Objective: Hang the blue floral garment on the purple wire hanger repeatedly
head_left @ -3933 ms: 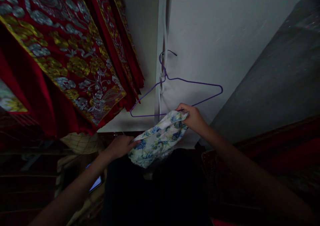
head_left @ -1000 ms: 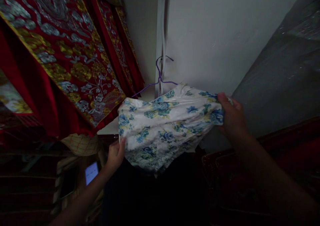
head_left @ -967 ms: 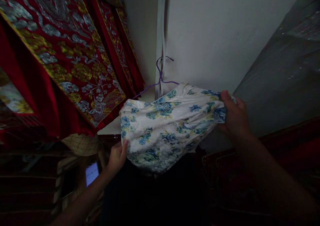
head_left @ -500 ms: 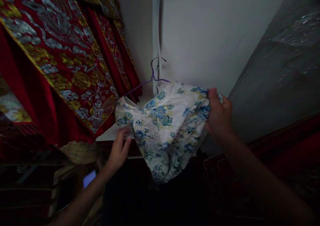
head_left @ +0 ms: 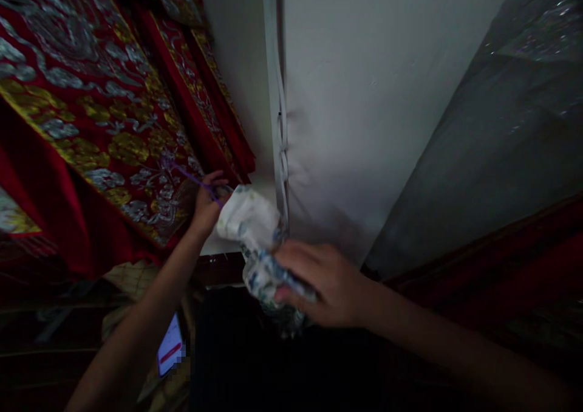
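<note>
Here, right hand (head_left: pixel 325 281) pinches floral cloth (head_left: pixel 255 217) between thumb and fingers; left hand (head_left: pixel 207 210) curls round hanger (head_left: pixel 189 175).

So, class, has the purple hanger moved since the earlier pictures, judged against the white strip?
Yes, leftward: the purple hanger hung at the white strip, and is now left of it, at the left hand, before the red cloth.

Floral garment (head_left: pixel 255 217): white with blue and green blotches. Left of the garment, embroidered cloth (head_left: pixel 104 96): deep red with gold and silver floral and swirling patterns. Hanger (head_left: pixel 194 178) beside the garment's upper left: purple. Wall (head_left: pixel 364 65) above the garment: plain pale grey. Phone screen (head_left: pixel 169 345), lower left of the garment: bluish-white with a red bar.
</note>
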### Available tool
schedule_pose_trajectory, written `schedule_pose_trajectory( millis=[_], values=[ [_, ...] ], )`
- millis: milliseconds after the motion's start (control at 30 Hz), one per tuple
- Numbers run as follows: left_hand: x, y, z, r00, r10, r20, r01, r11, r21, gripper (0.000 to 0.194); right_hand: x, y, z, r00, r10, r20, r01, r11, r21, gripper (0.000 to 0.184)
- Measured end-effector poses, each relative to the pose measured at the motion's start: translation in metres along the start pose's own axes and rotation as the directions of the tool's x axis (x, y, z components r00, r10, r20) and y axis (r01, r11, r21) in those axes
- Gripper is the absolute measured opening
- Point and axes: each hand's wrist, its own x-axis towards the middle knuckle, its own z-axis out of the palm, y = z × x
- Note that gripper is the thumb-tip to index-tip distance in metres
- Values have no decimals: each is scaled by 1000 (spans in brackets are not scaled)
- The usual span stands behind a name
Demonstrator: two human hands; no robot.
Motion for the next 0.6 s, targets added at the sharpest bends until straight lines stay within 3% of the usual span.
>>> schedule_pose_trajectory(
  millis=[33, 100, 200, 233, 300, 333, 400, 433, 500, 600],
  values=[
    [-9, 9, 3, 998, 29, 50, -30, 999, 26, 41, -9, -9, 4, 986, -46, 161, 47, 999, -7, 32],
    [-26, 31, 9, 987, 64, 149, -77, 994, 82, 29, -20, -20, 6, 914, -44, 403, 21, 998, 61, 54],
    [-46, 66, 15, 933, 192, 303, -249, 955, 160, 46, -25, -11, -7, 820, -47, 570, -130, 955, 266, 66],
    [-51, 77, 16, 911, 226, 345, -295, 942, 162, 51, -25, -2, -12, 828, -38, 560, -158, 941, 298, 60],
    [-58, 95, 19, 883, 262, 390, -328, 938, 111, 60, -23, 21, -20, 903, 68, 425, -175, 960, 219, 44],
    [-62, 103, 20, 874, 265, 407, -318, 946, 67, 63, -22, 34, -22, 941, 140, 308, -182, 977, 110, 44],
    [-67, 117, 24, 856, 254, 449, -270, 962, -31, 62, -20, 59, -21, 971, 232, 62, -221, 964, -147, 64],
    [-70, 123, 27, 846, 253, 470, -248, 966, -72, 59, -20, 68, -19, 973, 231, -26, -230, 940, -253, 77],
    [-74, 134, 32, 831, 260, 493, -221, 966, -136, 49, -19, 80, -10, 981, 172, -91, -194, 899, -393, 97],
    [-78, 143, 40, 810, 289, 511, -198, 954, -226, 38, -18, 81, 6, 992, 55, -113, -102, 878, -468, 98]
  ],
)
